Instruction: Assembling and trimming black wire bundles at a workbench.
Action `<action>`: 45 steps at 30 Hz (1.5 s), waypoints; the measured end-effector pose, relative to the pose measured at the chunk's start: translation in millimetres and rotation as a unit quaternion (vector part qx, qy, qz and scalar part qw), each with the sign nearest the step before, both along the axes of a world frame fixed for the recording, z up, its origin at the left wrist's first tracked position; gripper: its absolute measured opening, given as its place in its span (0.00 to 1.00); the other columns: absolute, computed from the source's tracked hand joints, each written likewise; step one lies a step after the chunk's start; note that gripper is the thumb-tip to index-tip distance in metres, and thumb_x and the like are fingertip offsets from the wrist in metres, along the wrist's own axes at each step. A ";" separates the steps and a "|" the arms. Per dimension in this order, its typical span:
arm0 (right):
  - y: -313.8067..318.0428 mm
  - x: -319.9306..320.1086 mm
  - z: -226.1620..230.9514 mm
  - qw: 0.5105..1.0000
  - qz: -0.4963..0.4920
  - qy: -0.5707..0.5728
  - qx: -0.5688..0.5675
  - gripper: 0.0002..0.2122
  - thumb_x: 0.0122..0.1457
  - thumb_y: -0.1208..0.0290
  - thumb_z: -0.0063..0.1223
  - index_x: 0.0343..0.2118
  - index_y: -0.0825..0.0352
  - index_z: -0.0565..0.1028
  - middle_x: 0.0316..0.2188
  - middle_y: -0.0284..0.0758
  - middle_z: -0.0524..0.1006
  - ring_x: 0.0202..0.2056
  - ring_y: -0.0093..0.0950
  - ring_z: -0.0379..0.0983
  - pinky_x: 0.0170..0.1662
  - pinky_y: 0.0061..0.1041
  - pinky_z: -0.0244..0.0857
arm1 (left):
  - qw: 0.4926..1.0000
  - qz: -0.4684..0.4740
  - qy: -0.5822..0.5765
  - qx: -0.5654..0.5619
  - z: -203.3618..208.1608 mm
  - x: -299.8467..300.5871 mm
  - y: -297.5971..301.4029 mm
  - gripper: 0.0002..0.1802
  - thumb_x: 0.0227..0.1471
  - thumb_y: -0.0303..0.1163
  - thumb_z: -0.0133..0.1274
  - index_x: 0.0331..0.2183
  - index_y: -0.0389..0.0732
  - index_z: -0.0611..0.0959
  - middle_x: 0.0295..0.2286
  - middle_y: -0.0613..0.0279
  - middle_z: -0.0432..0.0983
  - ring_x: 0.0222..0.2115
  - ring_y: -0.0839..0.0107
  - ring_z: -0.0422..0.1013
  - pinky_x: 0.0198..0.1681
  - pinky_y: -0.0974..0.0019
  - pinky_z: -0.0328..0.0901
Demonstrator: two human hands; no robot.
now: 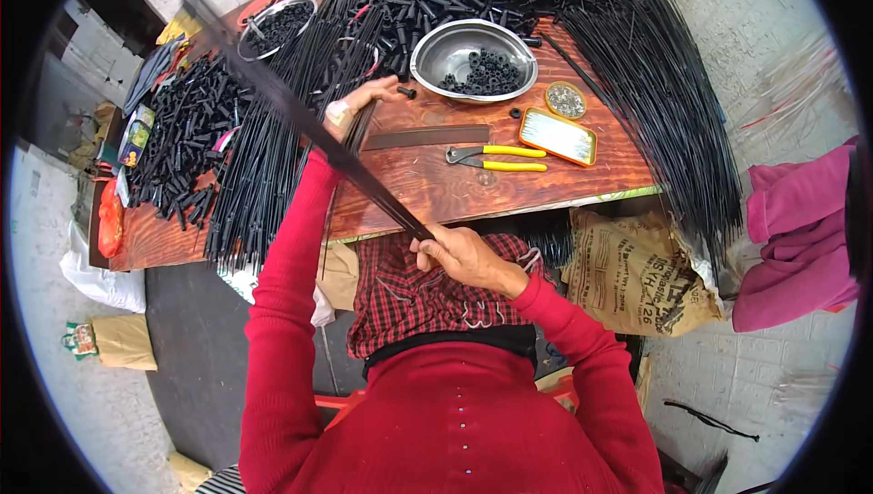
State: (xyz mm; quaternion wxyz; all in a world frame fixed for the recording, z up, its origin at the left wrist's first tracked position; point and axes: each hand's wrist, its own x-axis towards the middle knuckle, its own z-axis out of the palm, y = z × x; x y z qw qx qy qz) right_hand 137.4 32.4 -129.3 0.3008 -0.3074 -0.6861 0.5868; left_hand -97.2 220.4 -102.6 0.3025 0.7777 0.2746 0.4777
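Note:
My right hand point(466, 259) is closed around the lower end of a bundle of long, thin black rods point(350, 162). The bundle slants up to the far left, its far end smeared by motion. My left hand point(357, 103) has its fingers stretched out to the right over the table, beside the bundle, with a pale wrap or tape on it. A short black tube point(406, 92) lies just by its fingertips. More long black rods point(264, 166) are heaped under and left of my left forearm.
On the wooden table point(400, 189) are yellow-handled nippers point(496, 158), an orange-rimmed tray of thin pins point(558, 136), a round dish of metal bits point(566, 100) and a steel bowl point(420, 62) with black rings. Black tubes point(186, 130) pile up at left; rods point(655, 66) overhang at right.

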 end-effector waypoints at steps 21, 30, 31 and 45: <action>-6.1 -8.4 -131.3 0.983 -0.080 -0.119 0.118 0.08 0.63 0.72 0.45 0.39 0.69 0.75 0.36 0.42 0.80 0.38 0.44 0.77 0.41 0.36 0.71 | 0.937 -0.010 0.327 0.120 -14.6 25.6 -33.3 0.38 0.39 0.14 0.52 0.56 0.42 0.72 0.57 0.54 0.66 0.59 0.53 0.61 0.63 0.53 0.56; 0.5 -3.1 -160.5 0.976 -0.109 -0.110 0.151 0.07 0.63 0.74 0.45 0.38 0.70 0.75 0.32 0.44 0.79 0.37 0.44 0.77 0.39 0.37 0.70 | 0.894 -0.058 0.414 0.160 17.1 18.6 -88.5 0.43 0.33 0.17 0.54 0.57 0.40 0.70 0.62 0.48 0.55 0.61 0.41 0.53 0.63 0.49 0.55; -0.2 -3.2 -163.5 0.977 -0.100 -0.127 0.142 0.08 0.63 0.73 0.45 0.39 0.69 0.75 0.35 0.43 0.79 0.38 0.45 0.76 0.41 0.38 0.70 | 0.898 -0.077 0.416 0.121 22.4 18.7 -101.2 0.43 0.33 0.21 0.56 0.58 0.39 0.69 0.63 0.47 0.54 0.62 0.40 0.52 0.64 0.48 0.53; 13.9 -15.7 -202.3 0.967 -0.119 -0.192 0.120 0.14 0.64 0.67 0.46 0.48 0.69 0.73 0.41 0.49 0.78 0.43 0.50 0.74 0.45 0.43 0.68 | 0.908 -0.016 0.412 0.073 -4.2 28.2 -117.8 0.59 0.34 0.54 0.69 0.64 0.46 0.59 0.65 0.44 0.42 0.64 0.39 0.45 0.65 0.46 0.49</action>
